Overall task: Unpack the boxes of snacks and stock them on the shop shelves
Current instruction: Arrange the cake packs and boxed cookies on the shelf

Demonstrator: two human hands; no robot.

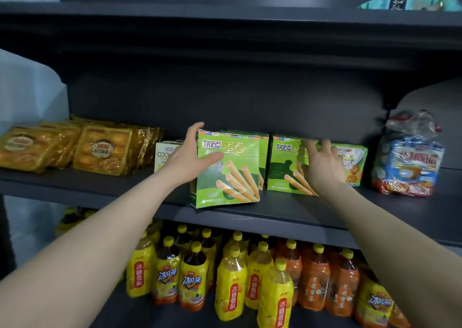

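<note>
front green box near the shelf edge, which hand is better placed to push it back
Left, probably. The left hand grips the front green box at its top corner; the right hand touches the neighbouring green box instead.

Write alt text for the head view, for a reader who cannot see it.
A person's left hand holds a green box of wafer rolls on a dark shelf, while the right hand touches a second green box beside it. Packed cakes lie to the left; bottles stand on the shelf below.
</note>
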